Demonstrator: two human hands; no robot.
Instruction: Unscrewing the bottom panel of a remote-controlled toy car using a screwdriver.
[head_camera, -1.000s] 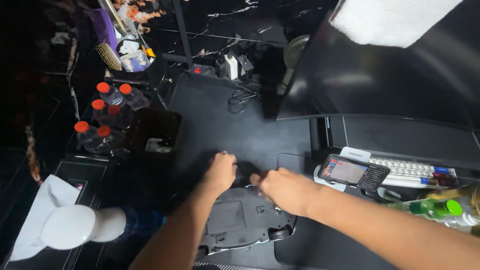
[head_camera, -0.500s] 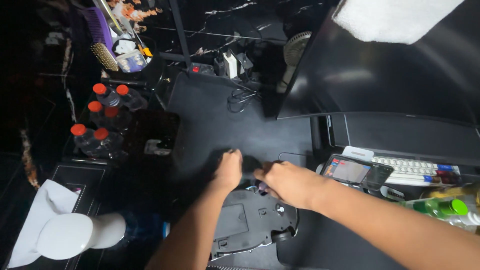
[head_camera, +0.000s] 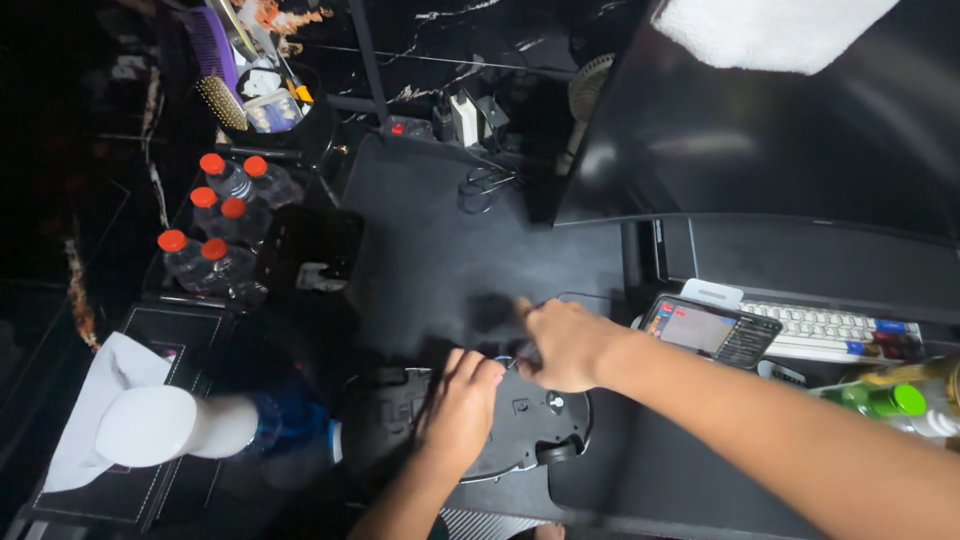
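Observation:
A black plastic device (head_camera: 530, 430) with a rounded shell lies at the near edge of the dark desk mat (head_camera: 440, 230). My left hand (head_camera: 460, 405) rests palm down on its top, fingers pressing on the shell. My right hand (head_camera: 560, 345) is just above the device's far edge. Its fingers are pinched around a small dark piece (head_camera: 495, 315), which is blurred and hard to make out.
Several red-capped bottles (head_camera: 215, 225) stand at the left, with a brush holder (head_camera: 250, 90) behind them. A white round-topped object (head_camera: 160, 425) and a tissue (head_camera: 100, 380) lie at near left. A phone (head_camera: 710, 330), a keyboard (head_camera: 830, 330) and a green-capped bottle (head_camera: 890, 400) sit right, under a large dark monitor (head_camera: 780, 150).
My left hand has slid back from the mat onto the device's shell. My right hand has stayed at the device's far edge, and a blurred dark piece now shows at its fingertips.

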